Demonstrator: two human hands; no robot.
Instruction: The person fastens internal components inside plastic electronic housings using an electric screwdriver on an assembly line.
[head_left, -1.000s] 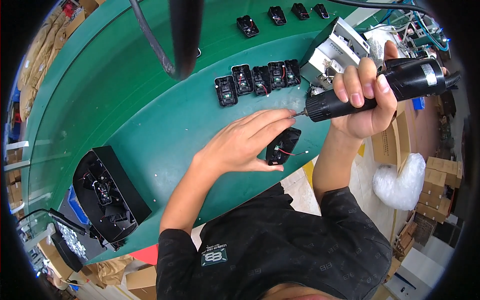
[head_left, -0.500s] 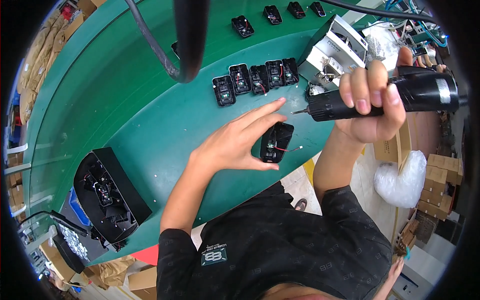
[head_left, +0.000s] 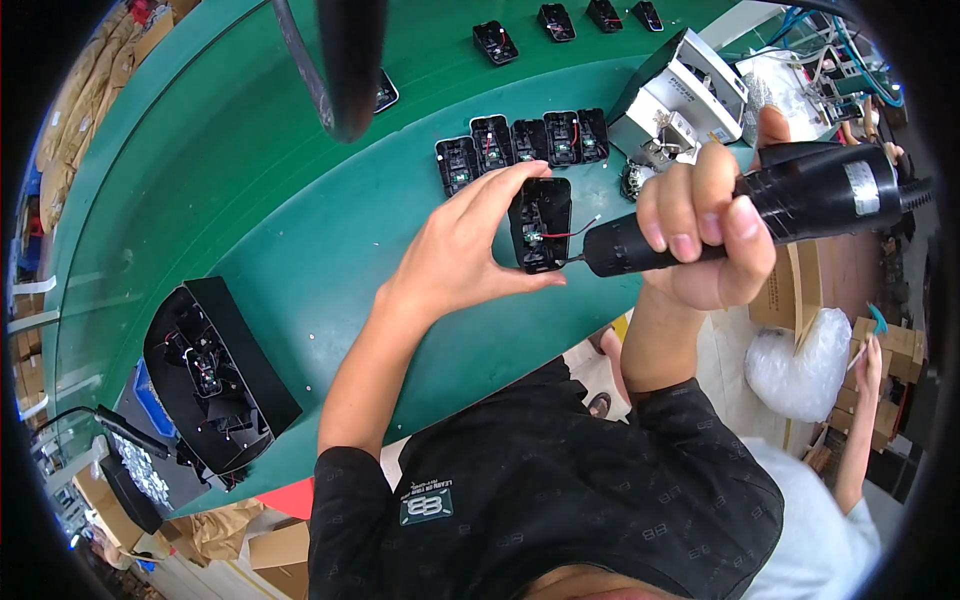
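Note:
My left hand (head_left: 462, 242) grips a black plastic housing (head_left: 546, 208) between thumb and fingers, its open inside facing up. Inside sits a small green circuit board, and a red wire with a white plug sticks out to the right. My right hand (head_left: 712, 228) is wrapped round a black electric screwdriver (head_left: 815, 192), held nearly level. Its bit points left and reaches the housing's lower right corner; whether a screw is under the tip is too small to tell. Just beyond the left hand stands a row of similar housings (head_left: 492, 142) on the green table (head_left: 350, 250).
A black bin (head_left: 240, 350) of parts stands at the left. Several more housings (head_left: 495, 43) lie on the far green belt. A white-grey machine (head_left: 685, 95) stands back right. A dark post (head_left: 350, 60) hangs in front. Another person's arm (head_left: 862, 430) shows at the right.
The left hand has turned the housing more upright and moved it slightly away from me. The screwdriver has come down and left, its bit now at the housing's lower corner.

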